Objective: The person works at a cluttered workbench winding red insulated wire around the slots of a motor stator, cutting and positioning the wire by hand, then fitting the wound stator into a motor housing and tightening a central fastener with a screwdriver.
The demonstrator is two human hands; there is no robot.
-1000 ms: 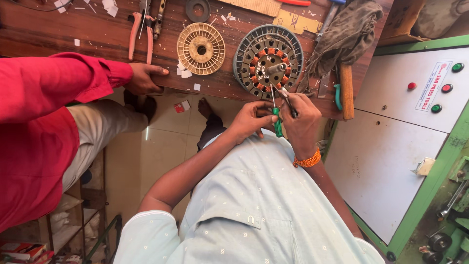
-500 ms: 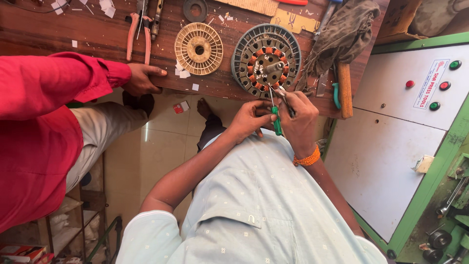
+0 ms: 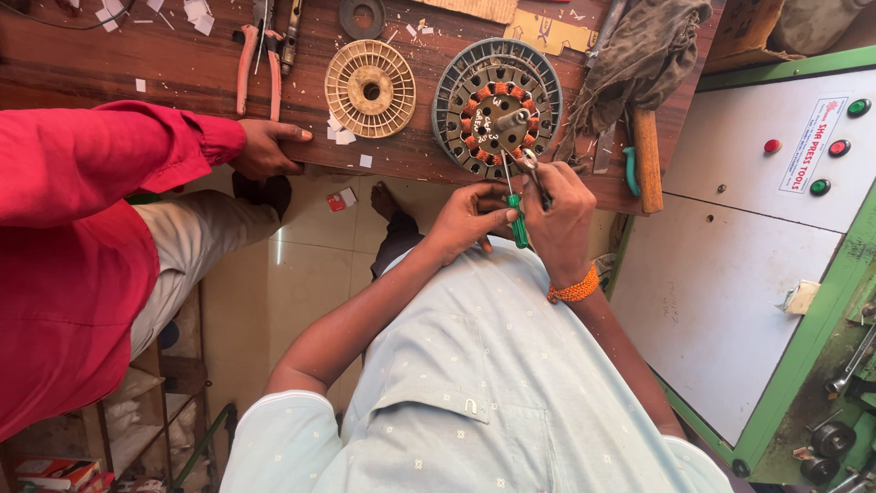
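Left hand (image 3: pixel 470 219) pinches a green-handled screwdriver (image 3: pixel 516 219). Right hand (image 3: pixel 558 215) closes on a metal tool; which tool, unclear. The round wound stator (image 3: pixel 497 105) lies at the worktop's (image 3: pixel 182 64) near edge.

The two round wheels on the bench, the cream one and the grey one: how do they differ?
The cream disc is smaller and plain plastic-looking with fine radial ribs; the grey disc is larger, metallic, ringed inside with orange coils. The cream disc lies untouched, while a green-handled screwdriver reaches onto the grey one. Both lie flat with a central hole.
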